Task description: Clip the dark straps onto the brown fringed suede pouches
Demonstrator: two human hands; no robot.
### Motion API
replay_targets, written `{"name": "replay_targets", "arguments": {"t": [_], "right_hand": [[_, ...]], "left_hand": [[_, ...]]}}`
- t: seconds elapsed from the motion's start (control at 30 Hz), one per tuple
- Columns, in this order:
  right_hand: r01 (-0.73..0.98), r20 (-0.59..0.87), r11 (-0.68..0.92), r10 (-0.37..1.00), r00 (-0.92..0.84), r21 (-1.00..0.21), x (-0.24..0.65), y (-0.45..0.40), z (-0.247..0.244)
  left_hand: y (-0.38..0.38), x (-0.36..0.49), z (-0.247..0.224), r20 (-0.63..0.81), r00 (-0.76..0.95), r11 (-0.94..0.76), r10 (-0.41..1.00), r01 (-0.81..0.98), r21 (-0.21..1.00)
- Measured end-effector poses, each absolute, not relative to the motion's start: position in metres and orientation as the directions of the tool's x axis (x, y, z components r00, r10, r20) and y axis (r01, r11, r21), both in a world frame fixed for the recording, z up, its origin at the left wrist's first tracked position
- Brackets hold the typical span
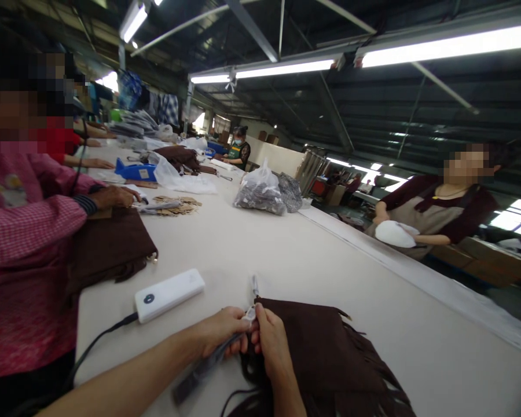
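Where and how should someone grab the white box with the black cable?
Best gripped across the middle of the white box, from above, thumb and fingers on its long edges. It lies flat and is much longer than wide, and this probably avoids the round button and the black cable, both at one end.

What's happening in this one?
The left hand and right hand meet at the corner of a dark brown fringed bag, fingers pinching a small pale piece there. A grey strip in clear plastic hangs below the left hand. A white power bank with a black cable lies nearby on the white table. At left, a co-worker in a pink checked top handles another dark brown item.
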State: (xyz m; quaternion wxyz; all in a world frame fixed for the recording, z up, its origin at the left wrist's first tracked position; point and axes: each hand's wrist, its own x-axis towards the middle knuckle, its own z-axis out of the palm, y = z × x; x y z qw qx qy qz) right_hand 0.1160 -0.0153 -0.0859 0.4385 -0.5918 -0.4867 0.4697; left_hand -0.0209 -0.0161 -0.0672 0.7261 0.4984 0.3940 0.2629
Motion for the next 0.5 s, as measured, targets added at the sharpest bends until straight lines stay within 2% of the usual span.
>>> {"name": "replay_targets", "arguments": {"t": [0.1, 0.13, 0.2, 0.27, 0.33, 0.37, 0.4, 0.43, 0.5], "right_hand": [[-0.088, -0.165, -0.159, 0.984, 0.065, -0.983, 0.124, -0.017, -0.084], [-0.221, -0.196, -0.184, 0.980, 0.033, -0.958, 0.130, -0.019, -0.081], [-0.492, -0.232, -0.257, 0.966, -0.112, -0.832, 0.147, -0.025, -0.075], [-0.692, -0.134, -0.285, 0.955, -0.265, -0.663, 0.167, -0.031, -0.068], [-0.816, 0.025, -0.198, 0.968, -0.251, -0.542, 0.185, -0.034, -0.063], [-0.826, 0.061, -0.127, 0.980, -0.191, -0.549, 0.191, -0.034, -0.063], [-0.791, 0.068, -0.047, 0.992, -0.111, -0.609, 0.194, -0.033, -0.063], [-0.703, 0.064, 0.022, 0.997, -0.034, -0.710, 0.194, -0.031, -0.065], [-0.383, 0.083, 0.094, 0.996, 0.045, -0.919, 0.187, -0.026, -0.070]], "left_hand": [[-0.014, -0.026, -0.065, -0.336, 0.538, 0.374, 0.773, 0.041, 0.927], [-0.014, -0.027, -0.064, -0.360, 0.527, 0.382, 0.770, 0.071, 0.921], [-0.016, -0.028, -0.065, -0.385, 0.498, 0.374, 0.777, 0.127, 0.919], [-0.020, -0.027, -0.065, -0.378, 0.464, 0.340, 0.801, 0.166, 0.926], [-0.023, -0.024, -0.064, -0.355, 0.442, 0.306, 0.823, 0.181, 0.935], [-0.025, -0.023, -0.063, -0.342, 0.435, 0.292, 0.833, 0.181, 0.939], [-0.027, -0.022, -0.062, -0.333, 0.429, 0.282, 0.839, 0.180, 0.942], [-0.028, -0.021, -0.060, -0.327, 0.425, 0.274, 0.844, 0.182, 0.944], [-0.030, -0.020, -0.059, -0.319, 0.423, 0.260, 0.848, 0.193, 0.946]]}}
